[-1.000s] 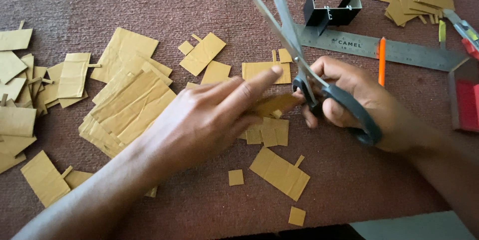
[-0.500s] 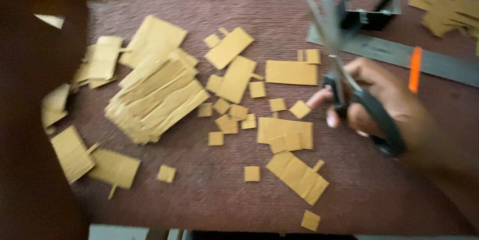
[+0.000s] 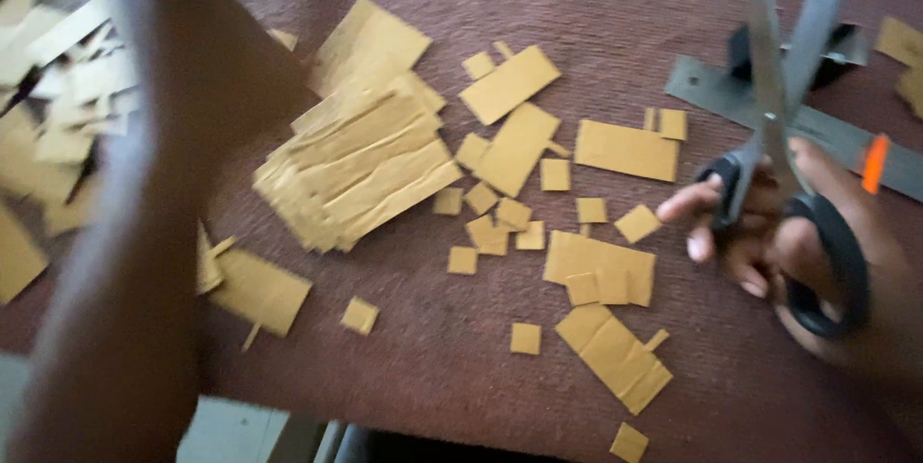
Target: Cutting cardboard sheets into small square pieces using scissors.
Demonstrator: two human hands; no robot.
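while right hand point(image 3: 798, 251) grips open scissors point(image 3: 784, 126), left arm point(image 3: 144, 232) blurred, its hand's grip unclear, beside cardboard stack point(image 3: 361, 170).

Maroon cloth-covered table point(image 3: 413, 376) bearing cardboard pieces point(image 3: 361, 170) and metal ruler point(image 3: 707, 88)

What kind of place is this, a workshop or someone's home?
Probably a home craft spot: a brown carpet strewn with cut cardboard pieces, scissors in the right hand, and a metal ruler beside them.
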